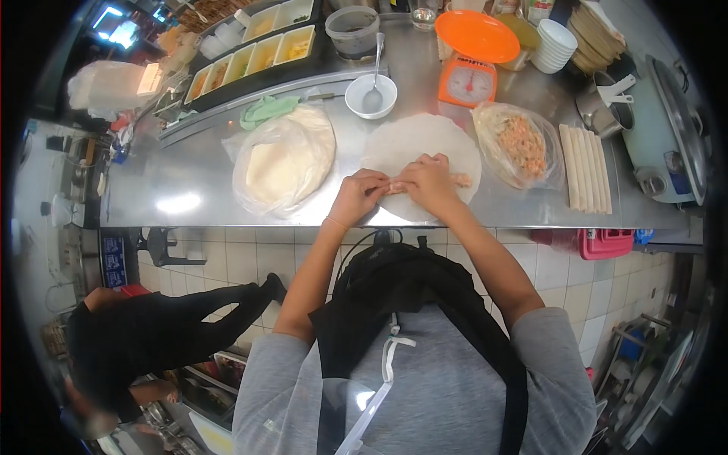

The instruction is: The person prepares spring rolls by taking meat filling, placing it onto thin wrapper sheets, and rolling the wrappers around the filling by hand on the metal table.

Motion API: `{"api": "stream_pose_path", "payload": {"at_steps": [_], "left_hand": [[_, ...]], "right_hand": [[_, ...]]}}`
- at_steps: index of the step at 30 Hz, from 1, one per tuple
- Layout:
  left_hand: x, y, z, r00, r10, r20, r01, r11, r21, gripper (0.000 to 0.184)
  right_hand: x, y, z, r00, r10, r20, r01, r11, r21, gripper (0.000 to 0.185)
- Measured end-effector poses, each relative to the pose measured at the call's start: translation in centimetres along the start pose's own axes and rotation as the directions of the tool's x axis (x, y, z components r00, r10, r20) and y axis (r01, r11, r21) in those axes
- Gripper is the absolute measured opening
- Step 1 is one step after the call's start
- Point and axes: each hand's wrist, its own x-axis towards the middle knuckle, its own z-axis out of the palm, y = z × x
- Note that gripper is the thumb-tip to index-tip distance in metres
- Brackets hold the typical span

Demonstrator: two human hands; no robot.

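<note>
A round wrapper (421,136) lies by the table's (197,171) near edge, a strip of filling (461,180) across it. The left hand (362,199) and right hand (429,184) meet at the strip's left end, fingers bunched and touching it; whether they pinch it, I cannot tell. Pale rolls (585,168) lie toward the table's right edge.

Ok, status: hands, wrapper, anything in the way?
Left hand and right hand close together, fingertips at filling's left end. Wrapper spread beneath. Nothing seen blocking; bowl beyond, apart from wrapper.
</note>
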Motion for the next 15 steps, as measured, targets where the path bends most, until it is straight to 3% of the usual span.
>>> {"api": "stream_pose_path", "payload": {"at_steps": [3, 6, 8, 9, 12, 15], "left_hand": [[0.1, 0.8, -0.1, 0.999, -0.043, -0.012, 0.042, 0.993, -0.107, 0.031], [0.5, 1.8, 1.0, 0.999, -0.031, -0.037, 0.029, 0.998, -0.048, 0.044], [0.7, 1.7, 1.7, 1.000, 0.003, 0.005, -0.003, 0.999, 0.052, 0.051], [0.8, 1.8, 1.8, 1.000, 0.004, 0.005, -0.005, 0.999, 0.052, 0.051], [0.7, 2.0, 2.1, 0.999, 0.010, -0.032, -0.008, 0.999, 0.047, 0.047], [0.6, 1.9, 2.8, 0.997, -0.008, -0.070, 0.012, 0.998, 0.055, 0.044]], "right_hand": [[-0.8, 1.6, -0.8, 0.996, 0.008, -0.088, -0.008, 1.000, -0.001, 0.010], [-1.4, 1.6, -2.3, 0.991, 0.133, 0.030, -0.132, 0.990, -0.040, 0.011], [-1.9, 1.4, -2.0, 0.991, 0.123, -0.050, -0.125, 0.991, -0.053, 0.011], [-2.0, 1.3, -2.0, 0.986, 0.110, -0.128, -0.119, 0.991, -0.064, 0.012], [-2.8, 1.3, -2.1, 0.976, 0.155, -0.156, -0.176, 0.975, -0.135, 0.010], [-2.8, 1.7, -1.3, 0.979, 0.138, -0.149, -0.151, 0.985, -0.083, 0.008]]}}
